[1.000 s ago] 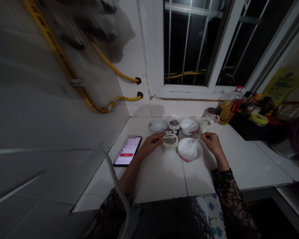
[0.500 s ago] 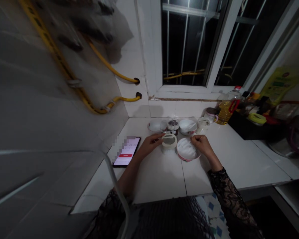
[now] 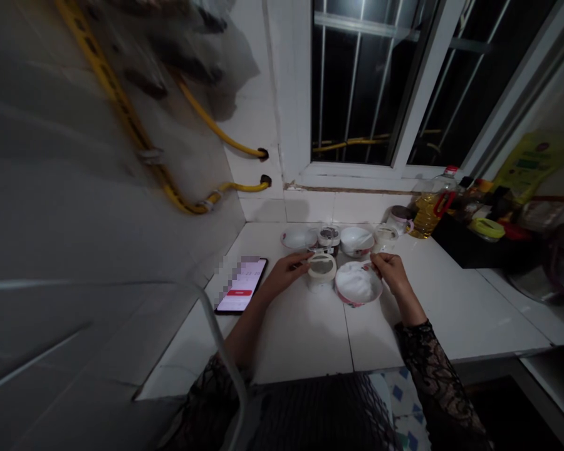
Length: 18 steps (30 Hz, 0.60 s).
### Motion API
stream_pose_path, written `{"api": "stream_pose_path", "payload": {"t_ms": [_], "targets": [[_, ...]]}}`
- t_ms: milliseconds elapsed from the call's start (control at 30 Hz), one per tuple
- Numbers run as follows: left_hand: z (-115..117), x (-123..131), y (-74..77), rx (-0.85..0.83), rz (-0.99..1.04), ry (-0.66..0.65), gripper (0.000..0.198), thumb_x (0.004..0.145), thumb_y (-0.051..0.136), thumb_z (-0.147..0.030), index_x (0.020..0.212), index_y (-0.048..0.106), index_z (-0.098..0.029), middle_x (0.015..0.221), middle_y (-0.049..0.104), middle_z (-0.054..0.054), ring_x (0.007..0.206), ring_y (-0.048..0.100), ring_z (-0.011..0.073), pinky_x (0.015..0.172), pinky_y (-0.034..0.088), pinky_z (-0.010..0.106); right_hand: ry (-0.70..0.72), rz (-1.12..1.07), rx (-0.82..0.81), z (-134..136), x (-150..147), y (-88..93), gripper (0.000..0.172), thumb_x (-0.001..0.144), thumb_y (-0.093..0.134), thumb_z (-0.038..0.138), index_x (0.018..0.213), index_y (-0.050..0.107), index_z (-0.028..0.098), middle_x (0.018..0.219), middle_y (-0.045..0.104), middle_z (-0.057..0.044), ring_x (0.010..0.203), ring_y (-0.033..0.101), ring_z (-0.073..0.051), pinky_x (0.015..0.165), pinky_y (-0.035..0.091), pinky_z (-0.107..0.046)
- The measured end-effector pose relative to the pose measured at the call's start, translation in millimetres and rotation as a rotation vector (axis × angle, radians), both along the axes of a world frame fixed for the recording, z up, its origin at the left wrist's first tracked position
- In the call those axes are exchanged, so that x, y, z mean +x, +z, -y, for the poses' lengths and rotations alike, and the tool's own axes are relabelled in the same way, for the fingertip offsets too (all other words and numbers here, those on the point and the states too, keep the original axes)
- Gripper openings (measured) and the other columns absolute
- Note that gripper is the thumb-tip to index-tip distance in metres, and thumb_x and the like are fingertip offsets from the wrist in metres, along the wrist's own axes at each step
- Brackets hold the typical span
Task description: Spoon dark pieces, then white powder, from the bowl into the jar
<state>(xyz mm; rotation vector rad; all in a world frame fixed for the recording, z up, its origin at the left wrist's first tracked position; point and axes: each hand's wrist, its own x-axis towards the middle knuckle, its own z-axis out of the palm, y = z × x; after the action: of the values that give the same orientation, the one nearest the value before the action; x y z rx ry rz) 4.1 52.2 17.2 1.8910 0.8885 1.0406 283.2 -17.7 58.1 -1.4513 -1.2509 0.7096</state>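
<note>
My left hand (image 3: 289, 273) reaches in from the left, with its thumb and fingers closed on the upper left edge of a clear jar (image 3: 321, 280) with a pale rim. Grey-looking contents or a lid show at its top; I cannot tell which. To its right stands a bowl (image 3: 352, 299) with a pink pattern outside and white stuff inside. At that bowl's right rim my right hand (image 3: 391, 273) is closed in a pinch. A short white piece, seemingly a spoon (image 3: 366, 264), sticks out from its fingers over the bowl, partly hidden.
Behind are a shallow dish (image 3: 291, 239), a dark-filled jar (image 3: 329, 237), a bowl with a white spoon (image 3: 357, 249) and another jar (image 3: 386, 237). A lit phone (image 3: 240, 289) lies left. An oil bottle (image 3: 430, 210) and a mug (image 3: 399, 219) stand at the back right.
My right hand has shifted slightly right, from above the white-filled bowl to its right rim. My left hand stays at the jar. The whole view has shifted a little.
</note>
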Motion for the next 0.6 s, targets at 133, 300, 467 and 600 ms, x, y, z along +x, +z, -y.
{"api": "stream_pose_path", "payload": {"t_ms": [133, 300, 467, 600], "targets": [[0, 0, 0.4, -0.003, 0.007, -0.014, 0.048, 0.081, 0.064, -0.047, 0.117, 0.071, -0.017, 0.117, 0.072, 0.011, 0.087, 0.068, 0.0206, 0.070, 0.054, 0.028, -0.055, 0.045, 0.153, 4, -19, 1.5, 0.050, 0.078, 0.053, 0.061, 0.047, 0.044, 0.022, 0.041, 0.040, 0.004, 0.042, 0.035, -0.009, 0.045, 0.029, -0.025], [1, 0, 1.0, -0.019, 0.012, -0.008, 0.048, 0.081, 0.064, -0.048, 0.118, 0.071, -0.018, 0.119, 0.071, 0.011, 0.092, 0.068, 0.0224, 0.073, 0.054, 0.030, -0.007, 0.531, 0.510, 10, -47, 1.5, 0.043, 0.096, 0.043, 0.044, 0.062, 0.052, 0.020, 0.056, 0.052, 0.001, 0.057, 0.047, -0.013, 0.066, 0.039, -0.029], [1, 1, 2.0, -0.022, 0.006, -0.012, 0.049, 0.081, 0.064, -0.050, 0.117, 0.071, -0.018, 0.118, 0.072, 0.011, 0.093, 0.068, 0.0228, 0.075, 0.054, 0.030, 0.219, 1.025, 0.726, 10, -53, 2.8, 0.036, 0.099, 0.045, 0.030, 0.067, 0.058, 0.019, 0.062, 0.059, -0.001, 0.059, 0.050, -0.014, 0.080, 0.037, -0.033], [1, 1, 2.2, -0.023, 0.010, -0.007, 0.049, 0.080, 0.064, -0.049, 0.116, 0.072, -0.017, 0.118, 0.072, 0.010, 0.091, 0.069, 0.0221, 0.074, 0.055, 0.029, 0.102, 0.817, 0.744, 13, -43, 5.5, 0.033, 0.098, 0.046, 0.028, 0.068, 0.058, 0.019, 0.059, 0.058, 0.000, 0.058, 0.050, -0.013, 0.076, 0.039, -0.031]]}}
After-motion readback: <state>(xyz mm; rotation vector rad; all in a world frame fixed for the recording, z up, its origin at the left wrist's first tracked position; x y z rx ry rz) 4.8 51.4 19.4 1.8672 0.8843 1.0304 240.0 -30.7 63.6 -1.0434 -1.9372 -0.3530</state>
